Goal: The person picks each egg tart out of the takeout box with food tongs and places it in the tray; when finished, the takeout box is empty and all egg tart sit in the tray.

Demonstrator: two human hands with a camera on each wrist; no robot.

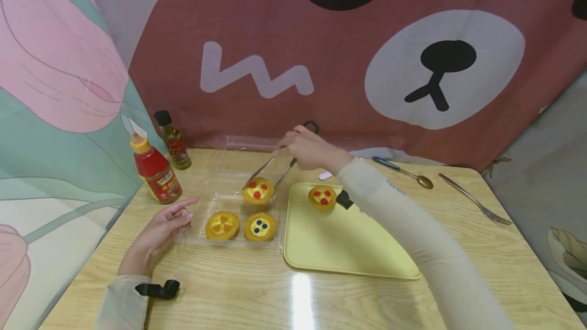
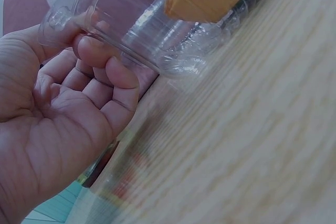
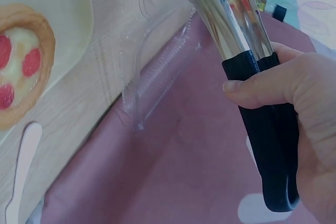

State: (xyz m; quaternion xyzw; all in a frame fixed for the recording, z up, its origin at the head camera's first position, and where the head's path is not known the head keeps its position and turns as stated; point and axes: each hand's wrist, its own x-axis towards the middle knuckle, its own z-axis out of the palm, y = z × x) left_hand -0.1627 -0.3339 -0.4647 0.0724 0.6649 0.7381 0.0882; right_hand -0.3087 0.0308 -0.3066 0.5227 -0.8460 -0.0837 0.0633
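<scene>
left hand point(image 1: 167, 223) at tray edge point(image 1: 197, 218), tongs point(image 1: 275, 169) gripped

The tongs point(image 1: 270, 172) are silver with black handles. The tart point(image 1: 258, 190) between their tips is golden with red dots; another red-dotted tart point(image 1: 322, 197) sits on the pale yellow tray point(image 1: 348, 248). A third tart point(image 1: 260, 226) has blue dots. The ketchup bottle point(image 1: 155, 169) is red with a yellow cap.

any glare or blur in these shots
Head view: sharp, with a bright glare streak on the table below the yellow tray. Left wrist view: wood grain smeared, clear container soft. Right wrist view: tongs blurred with shiny highlights.
</scene>
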